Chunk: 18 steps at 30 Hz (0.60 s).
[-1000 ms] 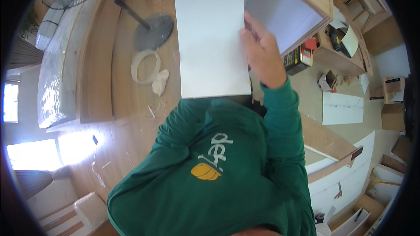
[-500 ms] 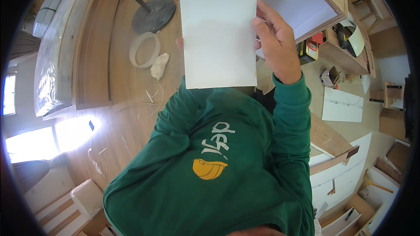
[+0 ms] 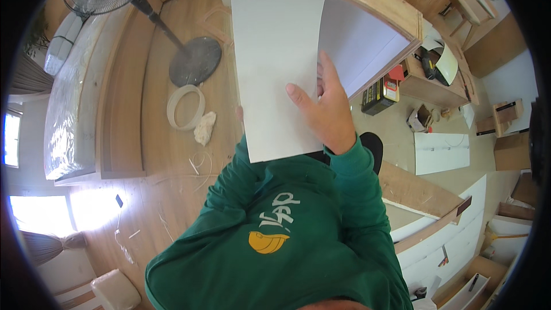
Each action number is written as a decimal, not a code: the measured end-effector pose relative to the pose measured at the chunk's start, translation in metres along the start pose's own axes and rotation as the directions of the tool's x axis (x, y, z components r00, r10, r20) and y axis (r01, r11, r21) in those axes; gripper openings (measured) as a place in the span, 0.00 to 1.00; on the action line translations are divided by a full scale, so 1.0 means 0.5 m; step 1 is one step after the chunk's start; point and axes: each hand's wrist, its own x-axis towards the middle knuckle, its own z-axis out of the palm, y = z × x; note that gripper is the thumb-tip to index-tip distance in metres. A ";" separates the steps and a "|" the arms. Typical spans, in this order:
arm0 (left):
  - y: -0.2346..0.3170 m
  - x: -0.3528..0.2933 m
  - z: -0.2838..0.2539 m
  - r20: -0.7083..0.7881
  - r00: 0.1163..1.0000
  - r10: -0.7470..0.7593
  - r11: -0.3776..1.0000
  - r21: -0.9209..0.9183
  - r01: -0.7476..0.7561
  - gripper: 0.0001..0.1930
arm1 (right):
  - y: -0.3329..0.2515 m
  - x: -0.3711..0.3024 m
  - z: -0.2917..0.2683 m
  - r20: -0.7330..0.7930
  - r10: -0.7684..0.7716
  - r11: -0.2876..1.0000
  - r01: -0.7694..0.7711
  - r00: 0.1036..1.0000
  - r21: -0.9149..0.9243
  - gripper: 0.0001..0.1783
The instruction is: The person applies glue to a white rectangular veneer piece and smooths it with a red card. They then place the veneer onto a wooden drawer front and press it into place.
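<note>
A white rectangular panel (image 3: 278, 69) is held upright in front of my chest, its face smooth and plain. My right hand (image 3: 332, 112) grips its right edge, thumb laid across the face and the fingers at and behind the edge. Of my left hand (image 3: 239, 113), only a bit shows at the panel's left edge; the rest is hidden behind the board. Beyond the panel to the right stands a plywood-edged cabinet box (image 3: 367, 34) with a pale inner face.
On the left a fan (image 3: 195, 60) stands on its round base, with a roll of edge strip (image 3: 172, 109) and a crumpled cloth (image 3: 205, 129) nearby. To the right are a yellow-black tin (image 3: 380, 96), a low wooden bench (image 3: 430, 86) and white boards (image 3: 442, 152) on the floor.
The panel now appears lower and tilted slightly, with its top edge in view. My right thumb has moved from the panel's edge onto its face. The view has shifted, showing more of the fan and cabinet.
</note>
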 end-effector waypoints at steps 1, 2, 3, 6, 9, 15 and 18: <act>-0.003 -0.003 0.000 -0.014 1.000 -0.013 1.000 -0.018 0.012 0.49 | 0.005 -0.002 -0.003 0.008 0.003 1.000 -0.003 1.000 0.013 0.45; -0.007 -0.002 -0.005 -0.017 1.000 -0.025 0.999 -0.049 0.024 0.49 | 0.009 -0.003 -0.006 0.018 0.006 1.000 -0.006 1.000 0.027 0.45; -0.011 0.003 -0.012 -0.020 0.999 -0.037 0.996 -0.080 0.035 0.50 | 0.008 0.000 -0.009 0.021 0.007 0.999 -0.008 1.000 0.042 0.45; -0.023 0.021 -0.085 0.256 0.964 -0.067 0.955 -0.265 0.136 0.50 | 0.002 -0.003 -0.006 0.021 0.024 0.995 -0.026 0.999 0.094 0.45; 0.011 0.014 -0.070 0.373 0.915 -0.152 0.986 -0.005 0.166 0.53 | -0.029 -0.011 0.001 -0.030 0.056 0.998 -0.057 0.998 -0.018 0.53; 0.084 -0.002 -0.011 0.436 0.848 -0.301 0.937 0.302 0.177 0.59 | -0.062 -0.015 0.018 0.128 -0.014 0.942 -0.030 0.992 0.333 0.70; 0.110 -0.017 0.044 0.407 0.858 -0.314 0.904 0.405 0.139 0.64 | -0.045 -0.033 0.031 0.124 -0.007 0.978 -0.019 0.992 0.206 0.72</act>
